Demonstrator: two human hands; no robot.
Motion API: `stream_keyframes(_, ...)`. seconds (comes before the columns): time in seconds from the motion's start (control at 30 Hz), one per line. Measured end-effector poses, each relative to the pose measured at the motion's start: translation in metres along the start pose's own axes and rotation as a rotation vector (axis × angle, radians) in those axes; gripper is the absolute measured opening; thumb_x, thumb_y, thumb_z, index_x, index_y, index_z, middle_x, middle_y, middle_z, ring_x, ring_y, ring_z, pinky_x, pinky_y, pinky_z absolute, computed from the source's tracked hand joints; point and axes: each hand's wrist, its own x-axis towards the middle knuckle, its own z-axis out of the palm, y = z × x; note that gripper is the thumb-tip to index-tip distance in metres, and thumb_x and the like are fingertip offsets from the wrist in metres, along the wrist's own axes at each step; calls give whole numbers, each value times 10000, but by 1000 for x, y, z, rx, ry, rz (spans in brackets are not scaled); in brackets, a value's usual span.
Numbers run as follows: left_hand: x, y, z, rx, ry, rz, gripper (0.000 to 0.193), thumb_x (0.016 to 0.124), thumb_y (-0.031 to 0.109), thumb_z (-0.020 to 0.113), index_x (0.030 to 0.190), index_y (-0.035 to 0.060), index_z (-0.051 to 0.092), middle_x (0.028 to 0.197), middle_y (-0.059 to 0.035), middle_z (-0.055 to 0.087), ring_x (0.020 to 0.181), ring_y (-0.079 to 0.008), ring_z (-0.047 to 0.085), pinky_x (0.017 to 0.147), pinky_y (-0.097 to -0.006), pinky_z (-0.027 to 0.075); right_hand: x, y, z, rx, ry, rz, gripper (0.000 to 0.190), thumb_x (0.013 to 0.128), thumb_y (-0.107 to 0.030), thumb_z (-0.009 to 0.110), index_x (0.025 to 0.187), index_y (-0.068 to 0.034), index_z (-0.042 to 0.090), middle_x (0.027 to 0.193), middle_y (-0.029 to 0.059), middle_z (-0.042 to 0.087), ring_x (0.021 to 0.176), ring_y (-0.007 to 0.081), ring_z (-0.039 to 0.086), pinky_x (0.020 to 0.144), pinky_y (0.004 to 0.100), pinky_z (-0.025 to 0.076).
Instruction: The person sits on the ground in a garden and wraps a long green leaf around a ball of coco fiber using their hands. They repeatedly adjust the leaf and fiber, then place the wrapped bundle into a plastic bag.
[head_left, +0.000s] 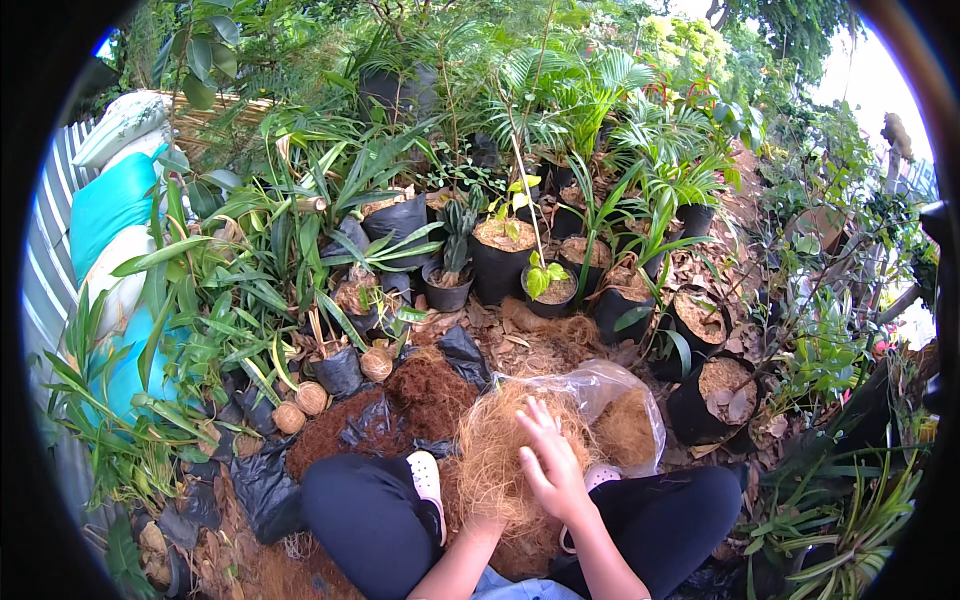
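A loose wad of tan coconut fibre (484, 442) is held up between my knees. My left hand (487, 519) supports it from below, its fingers buried in the strands. Over the right side of the wad, my right hand (551, 469) is spread flat with the fingers apart; whether the palm presses on the strands I cannot tell. Just beyond is a clear plastic bag (611, 375) with more fibre (624, 427) inside. Left of the wad lies a heap of dark brown coir or soil (427, 390), partly on black plastic sheeting.
Coir-wrapped balls (310, 397) lie left of the heap. Ahead stand potted plants in black grow bags, including a small cactus (455, 236) and a staked seedling (551, 289). More filled bags (726, 390) stand at right. Sacks (112, 202) line a corrugated fence (52, 277) at left.
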Motion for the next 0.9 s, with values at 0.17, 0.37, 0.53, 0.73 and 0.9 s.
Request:
stream_keyframes(0.17,-4,0,-10,120,26,-18,540,1008,401,406,1464,119,347,1469,-108,408,1358,-270,386,1142,-430,297,-7,-17,-4,-126,211,-61,477,848,-228,637,1283,-62,537,1334,170,525,1266,372,463,1076,526,309)
stream_keyframes(0.37,0,-8,5,61,-19,28,588,989,455,408,1465,115,346,1472,-110,406,1356,-283,390,1137,-444,304,-7,-3,30,-635,-179,70,630,928,-490,498,1481,-221,360,1555,98,278,1448,308,226,1116,658,71)
stream_keyframes(0.53,6,-7,19,11,-7,24,630,973,501,411,1465,113,345,1474,-112,404,1353,-293,393,1134,-456,309,-4,13,25,-567,-64,34,579,931,-378,539,1457,-191,387,1522,73,347,1433,267,276,1128,620,146)
stream_keyframes(0.73,4,-4,11,178,-7,62,681,959,573,367,1462,115,351,1484,-115,394,1356,-300,391,1133,-481,306,-9,-5,-2,8,23,67,555,785,-196,596,1325,-118,494,1413,98,472,1365,296,374,1133,525,201)
stream_keyframes(0.9,-4,-11,-37,200,-286,43,641,966,559,386,1413,101,409,1421,-121,455,1316,-285,429,1125,-470,320,-28,-31,12,-338,-113,-138,623,786,-440,669,1328,-169,525,1449,92,412,1348,319,342,1094,521,178)
